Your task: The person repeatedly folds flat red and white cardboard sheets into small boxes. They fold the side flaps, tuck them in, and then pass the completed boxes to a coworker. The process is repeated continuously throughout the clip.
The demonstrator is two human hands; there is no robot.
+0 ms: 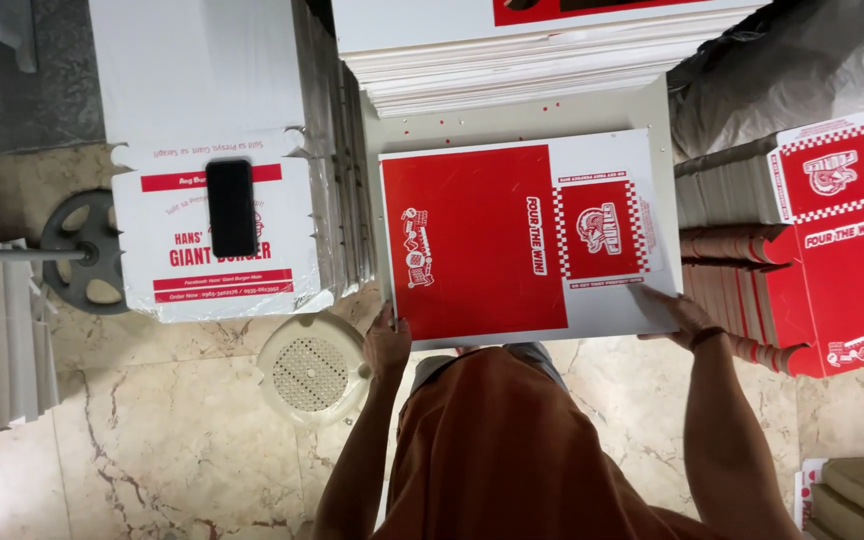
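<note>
A flat red-and-white printed cardboard sheet lies on a white work surface in front of me. My left hand grips its near left corner, fingers curled over the edge. My right hand rests flat on the sheet's near right corner, beside a red checkered panel with a white logo. A tall stack of similar white sheets sits just beyond the sheet.
A black phone lies on a stack of white printed cartons at left. Die-cut red box blanks are piled at right. A white round stool and a grey metal wheel stand on the marble floor.
</note>
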